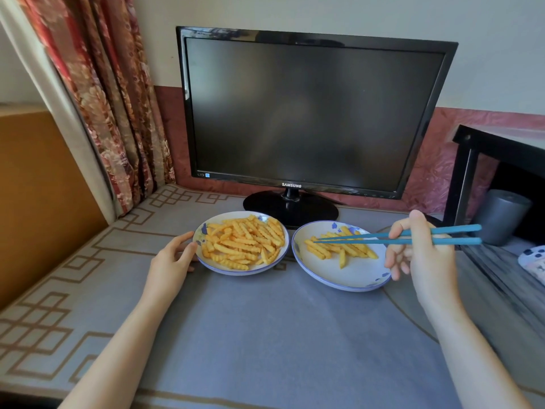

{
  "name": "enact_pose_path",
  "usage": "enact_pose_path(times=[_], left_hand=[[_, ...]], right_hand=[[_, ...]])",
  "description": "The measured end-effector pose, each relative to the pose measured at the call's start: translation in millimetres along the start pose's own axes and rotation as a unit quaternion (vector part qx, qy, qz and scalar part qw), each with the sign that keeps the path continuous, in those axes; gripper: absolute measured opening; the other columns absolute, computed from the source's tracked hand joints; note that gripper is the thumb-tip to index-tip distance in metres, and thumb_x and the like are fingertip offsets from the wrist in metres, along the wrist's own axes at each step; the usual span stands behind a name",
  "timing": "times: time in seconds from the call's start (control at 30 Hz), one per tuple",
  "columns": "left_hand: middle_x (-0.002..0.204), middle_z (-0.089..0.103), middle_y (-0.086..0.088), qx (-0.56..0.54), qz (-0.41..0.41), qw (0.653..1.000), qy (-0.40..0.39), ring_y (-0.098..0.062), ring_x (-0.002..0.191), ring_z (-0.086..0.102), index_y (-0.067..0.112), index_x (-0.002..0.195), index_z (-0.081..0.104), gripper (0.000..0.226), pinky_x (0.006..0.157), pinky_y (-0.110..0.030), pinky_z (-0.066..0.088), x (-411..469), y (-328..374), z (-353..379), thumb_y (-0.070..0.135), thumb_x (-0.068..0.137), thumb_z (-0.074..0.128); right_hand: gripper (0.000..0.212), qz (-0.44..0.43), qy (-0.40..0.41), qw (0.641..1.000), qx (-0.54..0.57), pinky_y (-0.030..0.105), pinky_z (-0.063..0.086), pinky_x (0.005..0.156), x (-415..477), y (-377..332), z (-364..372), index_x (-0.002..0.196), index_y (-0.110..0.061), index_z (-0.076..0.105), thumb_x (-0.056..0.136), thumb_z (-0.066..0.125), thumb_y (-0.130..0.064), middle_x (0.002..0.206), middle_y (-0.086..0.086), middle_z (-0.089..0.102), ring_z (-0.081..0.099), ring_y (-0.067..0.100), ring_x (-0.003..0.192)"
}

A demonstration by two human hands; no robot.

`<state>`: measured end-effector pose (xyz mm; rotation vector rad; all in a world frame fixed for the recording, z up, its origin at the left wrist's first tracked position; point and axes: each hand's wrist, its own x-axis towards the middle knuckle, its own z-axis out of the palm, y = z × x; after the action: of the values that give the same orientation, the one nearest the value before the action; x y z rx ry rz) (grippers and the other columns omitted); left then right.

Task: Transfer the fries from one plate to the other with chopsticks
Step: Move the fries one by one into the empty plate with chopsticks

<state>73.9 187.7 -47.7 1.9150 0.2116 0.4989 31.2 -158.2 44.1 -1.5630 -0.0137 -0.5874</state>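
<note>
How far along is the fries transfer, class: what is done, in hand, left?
Done: a small pile of fries lies on the right plate. In hand: the right hand holds blue chopsticks over it; the left hand touches the left plate. Left: that plate's far larger heap.

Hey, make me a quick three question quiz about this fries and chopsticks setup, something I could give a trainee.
1. True or false: the left hand touches the edge of the fuller plate.
2. The blue chopsticks have their tips over: A the fuller plate, B the emptier plate, C neither plate.
3. Fill in: the chopsticks are held in the ___ hand.
Key: 1 true; 2 B; 3 right hand.
</note>
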Motion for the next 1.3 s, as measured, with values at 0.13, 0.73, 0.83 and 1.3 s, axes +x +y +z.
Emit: enact_pose_path(times=[0.13, 0.73, 0.83, 1.3], left_hand=[[0.091, 0.066, 0.001, 0.003, 0.005, 1.0, 0.0, -0.002, 0.077, 0.061, 0.013, 0.125, 0.058, 0.03, 0.053, -0.005, 0.047, 0, 0, 0, 0.016, 0.097, 0.049], [0.089, 0.066, 0.007, -0.006, 0.005, 1.0, -0.003, -0.002, 0.076, 0.061, 0.016, 0.125, 0.058, 0.03, 0.053, -0.006, 0.047, 0, 0, 0, 0.016, 0.097, 0.048], [0.086, 0.065, 0.011, -0.007, 0.002, 1.0, -0.004, -0.003, 0.075, 0.061, 0.016, 0.124, 0.058, 0.029, 0.052, -0.005, 0.047, -1, 0, 0, 0.016, 0.097, 0.049], [0.091, 0.068, 0.001, -0.01, -0.002, 1.0, 0.0, -0.004, 0.074, 0.061, 0.016, 0.124, 0.058, 0.029, 0.052, -0.004, 0.046, -1, 1, 0, 0.017, 0.097, 0.049]], right_hand=[[0.044, -0.014, -0.017, 1.0, 0.022, 0.023, 0.023, 0.036, -2, -7, 15, 0.066, -0.008, 0.049, 0.102, 0.033, -0.026, 0.038, 0.012, 0.048, 0.036, 0.021, 0.028], [0.043, -0.017, -0.134, 0.99, -0.044, 0.024, 0.034, 0.039, -11, 0, 61, 0.068, -0.011, 0.052, 0.103, 0.035, -0.028, 0.047, 0.021, 0.052, 0.037, 0.025, 0.035], [0.042, -0.03, -0.142, 0.987, -0.062, 0.026, 0.034, 0.041, -15, 3, 63, 0.069, -0.012, 0.053, 0.103, 0.035, -0.03, 0.045, 0.015, 0.053, 0.038, 0.025, 0.036], [0.046, -0.03, -0.055, 0.998, 0.002, 0.017, 0.031, 0.036, -20, 1, 54, 0.065, -0.007, 0.048, 0.104, 0.033, -0.027, 0.044, 0.007, 0.047, 0.04, 0.018, 0.033]])
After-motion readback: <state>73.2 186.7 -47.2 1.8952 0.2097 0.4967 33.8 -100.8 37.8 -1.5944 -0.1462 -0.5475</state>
